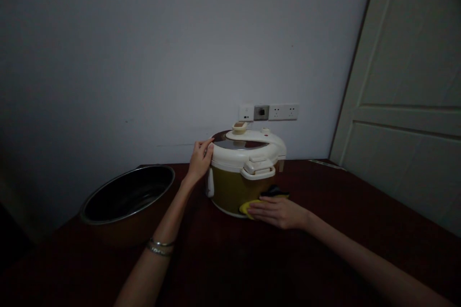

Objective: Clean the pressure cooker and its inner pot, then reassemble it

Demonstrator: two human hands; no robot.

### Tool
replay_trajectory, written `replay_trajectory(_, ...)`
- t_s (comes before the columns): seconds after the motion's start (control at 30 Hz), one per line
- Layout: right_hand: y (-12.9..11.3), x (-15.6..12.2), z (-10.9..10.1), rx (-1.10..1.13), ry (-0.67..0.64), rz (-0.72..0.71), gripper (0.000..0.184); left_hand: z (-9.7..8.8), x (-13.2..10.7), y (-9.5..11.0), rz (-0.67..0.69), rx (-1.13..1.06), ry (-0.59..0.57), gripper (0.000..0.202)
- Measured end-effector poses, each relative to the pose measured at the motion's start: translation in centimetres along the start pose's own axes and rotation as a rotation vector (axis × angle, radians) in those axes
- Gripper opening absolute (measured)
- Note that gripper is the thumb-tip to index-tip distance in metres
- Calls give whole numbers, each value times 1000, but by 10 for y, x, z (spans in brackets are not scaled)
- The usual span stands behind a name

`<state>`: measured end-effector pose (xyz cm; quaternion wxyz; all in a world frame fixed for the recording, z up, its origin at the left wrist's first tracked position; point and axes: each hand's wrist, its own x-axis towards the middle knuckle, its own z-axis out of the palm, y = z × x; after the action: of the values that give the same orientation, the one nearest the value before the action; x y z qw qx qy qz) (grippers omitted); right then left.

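A white and olive-gold electric pressure cooker stands upright on the dark red table, its lid closed. My left hand grips the left edge of its lid, fingers over the top and thumb at the rim. Low on the cooker's right side, my right hand presses a yellow and black cloth against the wall. The palm hides part of the cloth. To the left of my left forearm sits a large round pot, dark inside with a pale metal rim, tilted slightly.
The table runs back to a pale wall. Sockets and switches are fixed on the wall behind the cooker. A pale panelled door rises on the right. The light is dim.
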<state>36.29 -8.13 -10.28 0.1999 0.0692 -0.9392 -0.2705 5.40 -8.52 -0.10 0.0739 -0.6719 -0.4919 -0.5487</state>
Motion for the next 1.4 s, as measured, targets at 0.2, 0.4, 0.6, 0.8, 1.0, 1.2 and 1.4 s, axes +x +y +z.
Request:
replay_trajectory(0.2, 11, 48, -18, -92, 153, 41, 36, 1, -1, 0, -3, 9, 15, 40)
replay_trajectory(0.4, -15, 87, 16, -131, 131, -6, 36, -1, -1, 3, 5, 5, 17, 41)
replay_trajectory(0.6, -21, 30, 31, 127, -51, -85, 39, 0, -2, 3, 11, 1, 15, 41)
replay_trajectory(0.8, -12, -17, 19, 212, -108, 78, 41, 6, -5, 2, 17, 22, 59, 42)
replay_trajectory(1.0, -6, -6, 11, 103, 30, 44, 39, 9, -7, 3, 0, 33, 60, 43)
replay_trajectory(1.2, 9, 49, -24, -143, 306, 159, 38, 11, -9, 5, -7, 41, 81, 43)
replay_trajectory(1.4, -31, 97, 28, -209, 221, 128, 33, 9, -8, 6, -2, 45, 67, 43)
